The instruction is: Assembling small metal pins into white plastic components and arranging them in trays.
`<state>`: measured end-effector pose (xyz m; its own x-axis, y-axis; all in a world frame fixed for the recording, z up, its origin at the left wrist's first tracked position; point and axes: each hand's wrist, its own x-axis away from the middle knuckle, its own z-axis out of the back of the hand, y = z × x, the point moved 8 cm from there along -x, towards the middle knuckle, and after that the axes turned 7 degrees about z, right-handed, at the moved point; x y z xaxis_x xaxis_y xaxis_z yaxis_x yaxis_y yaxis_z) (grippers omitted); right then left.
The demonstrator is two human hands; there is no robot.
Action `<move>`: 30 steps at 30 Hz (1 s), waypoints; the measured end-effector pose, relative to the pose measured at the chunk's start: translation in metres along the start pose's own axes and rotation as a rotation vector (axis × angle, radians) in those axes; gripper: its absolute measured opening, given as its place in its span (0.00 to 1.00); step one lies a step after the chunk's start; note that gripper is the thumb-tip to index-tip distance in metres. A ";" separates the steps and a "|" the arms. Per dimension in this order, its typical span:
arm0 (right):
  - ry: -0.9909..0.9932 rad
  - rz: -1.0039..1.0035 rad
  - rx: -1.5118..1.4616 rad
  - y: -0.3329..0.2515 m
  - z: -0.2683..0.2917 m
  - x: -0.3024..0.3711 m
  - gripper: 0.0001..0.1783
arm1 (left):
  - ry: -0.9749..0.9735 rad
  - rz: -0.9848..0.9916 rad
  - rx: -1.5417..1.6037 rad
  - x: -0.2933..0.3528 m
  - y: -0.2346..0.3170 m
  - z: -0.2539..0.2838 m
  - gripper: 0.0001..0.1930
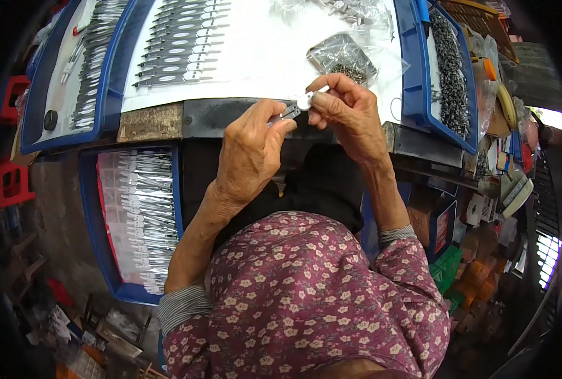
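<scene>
In front of my body, just over the table's near edge, both hands meet at the fingertips. My left hand (249, 142) pinches a slim silvery metal piece (289, 113) between thumb and fingers; most of its length is hidden by the hand. A small white part with a rounded end (304, 102) is gripped between the thumb and fingers of my right hand (350, 114). The white part and the metal piece touch or overlap at the tips; I cannot tell whether they are joined. Beyond the hands, several dark-grey slotted strips with white ends (180, 44) lie in a row on white paper.
A clear bag of small brass-coloured parts (347, 69) lies beyond my right hand, near loose metal pieces (350, 9). Blue trays flank the work: strips in the left one (107, 95), dark small parts (451, 76) at right. A lower blue bin (95, 221) holds many silvery pieces.
</scene>
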<state>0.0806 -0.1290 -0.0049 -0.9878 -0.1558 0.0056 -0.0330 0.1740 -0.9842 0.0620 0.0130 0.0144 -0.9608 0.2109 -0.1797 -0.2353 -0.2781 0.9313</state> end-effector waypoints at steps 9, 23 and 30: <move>0.066 0.017 -0.111 0.008 -0.003 0.021 0.11 | -0.023 0.025 -0.030 0.008 0.001 -0.001 0.05; 0.115 0.003 -0.015 0.022 -0.009 0.059 0.09 | -0.215 0.087 -0.092 0.036 -0.013 -0.008 0.05; 0.064 -0.108 -0.029 0.036 -0.022 0.087 0.09 | -0.318 0.103 -0.097 0.061 -0.019 -0.017 0.06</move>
<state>-0.0095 -0.1145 -0.0355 -0.9860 -0.1126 0.1231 -0.1428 0.1875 -0.9718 0.0059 0.0151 -0.0200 -0.8903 0.4541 0.0353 -0.1671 -0.3979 0.9021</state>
